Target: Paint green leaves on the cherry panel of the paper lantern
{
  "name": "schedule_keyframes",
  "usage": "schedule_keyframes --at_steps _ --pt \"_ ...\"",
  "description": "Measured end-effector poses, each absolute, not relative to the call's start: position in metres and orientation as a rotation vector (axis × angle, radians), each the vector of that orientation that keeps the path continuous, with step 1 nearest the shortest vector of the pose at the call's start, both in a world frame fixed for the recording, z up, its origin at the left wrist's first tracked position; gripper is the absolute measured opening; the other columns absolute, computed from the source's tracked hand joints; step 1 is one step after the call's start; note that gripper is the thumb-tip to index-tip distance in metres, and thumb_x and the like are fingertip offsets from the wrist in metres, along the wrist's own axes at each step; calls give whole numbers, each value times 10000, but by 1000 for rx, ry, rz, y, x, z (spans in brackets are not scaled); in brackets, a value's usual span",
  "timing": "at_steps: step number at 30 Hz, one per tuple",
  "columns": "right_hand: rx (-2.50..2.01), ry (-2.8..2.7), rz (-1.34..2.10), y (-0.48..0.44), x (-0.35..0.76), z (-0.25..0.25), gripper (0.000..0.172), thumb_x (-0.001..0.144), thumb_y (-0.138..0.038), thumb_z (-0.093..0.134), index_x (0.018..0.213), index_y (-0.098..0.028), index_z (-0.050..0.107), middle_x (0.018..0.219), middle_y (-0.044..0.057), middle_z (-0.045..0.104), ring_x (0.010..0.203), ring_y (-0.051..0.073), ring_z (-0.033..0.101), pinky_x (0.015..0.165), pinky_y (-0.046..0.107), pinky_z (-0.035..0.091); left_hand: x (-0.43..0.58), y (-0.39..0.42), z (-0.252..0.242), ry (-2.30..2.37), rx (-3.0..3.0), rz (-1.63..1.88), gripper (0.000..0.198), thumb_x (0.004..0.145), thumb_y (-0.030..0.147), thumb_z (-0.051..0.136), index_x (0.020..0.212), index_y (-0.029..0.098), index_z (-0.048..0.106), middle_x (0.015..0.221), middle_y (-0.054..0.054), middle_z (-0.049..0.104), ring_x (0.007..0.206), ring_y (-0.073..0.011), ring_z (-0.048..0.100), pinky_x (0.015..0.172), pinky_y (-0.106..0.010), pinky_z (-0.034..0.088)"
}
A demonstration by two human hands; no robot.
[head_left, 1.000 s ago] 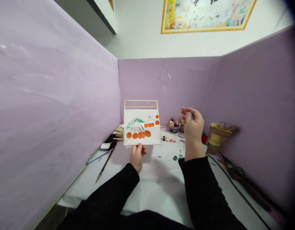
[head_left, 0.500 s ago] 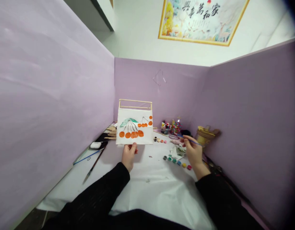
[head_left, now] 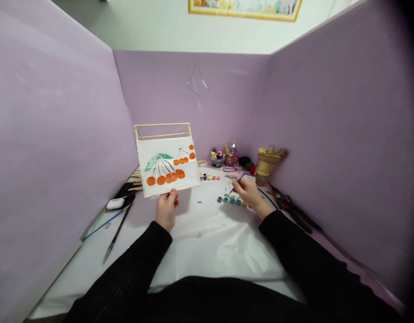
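Note:
My left hand (head_left: 167, 210) grips the lower edge of a white painted panel (head_left: 166, 150) on a thin wooden stick frame, held up and slightly tilted. On the panel are orange round fruits, dark stems and a green leaf shape. In my right hand (head_left: 249, 193) a thin blue paintbrush (head_left: 242, 176) is pinched, its tip pointing down over the table. Just below the brush lies a row of small paint pots (head_left: 232, 200) in grey, green, blue and yellow, partly hidden by that hand.
To the left lie a white earbud case (head_left: 115, 203), a long dark-handled brush (head_left: 121, 226) and a blue brush (head_left: 104, 223). Wooden sticks (head_left: 136, 180) sit behind the panel. At the back right stand a jar of coloured balls (head_left: 231, 154) and a yellow pot (head_left: 265, 165). Pliers (head_left: 290, 208) lie at right.
My right hand has lowered with the brush toward the paint pots, and the brush now points down. The panel has tilted a little in my left hand. The view has tipped downward.

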State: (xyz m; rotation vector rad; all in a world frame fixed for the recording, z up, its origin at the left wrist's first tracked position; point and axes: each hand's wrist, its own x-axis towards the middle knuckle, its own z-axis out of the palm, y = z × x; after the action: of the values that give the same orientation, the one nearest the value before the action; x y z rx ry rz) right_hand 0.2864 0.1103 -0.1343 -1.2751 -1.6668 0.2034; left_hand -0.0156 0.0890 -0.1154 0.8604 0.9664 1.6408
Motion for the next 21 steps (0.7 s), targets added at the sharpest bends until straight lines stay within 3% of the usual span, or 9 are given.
schedule_keyframes --at_steps 21 --pt "-1295 -1999 -55 108 276 -137 248 881 -347 477 694 -207 564 616 27 591 562 148 505 597 277 352 -15 89 -115 985 908 1623 455 536 507 802 650 146 549 565 43 506 488 -59 420 477 -200 335"
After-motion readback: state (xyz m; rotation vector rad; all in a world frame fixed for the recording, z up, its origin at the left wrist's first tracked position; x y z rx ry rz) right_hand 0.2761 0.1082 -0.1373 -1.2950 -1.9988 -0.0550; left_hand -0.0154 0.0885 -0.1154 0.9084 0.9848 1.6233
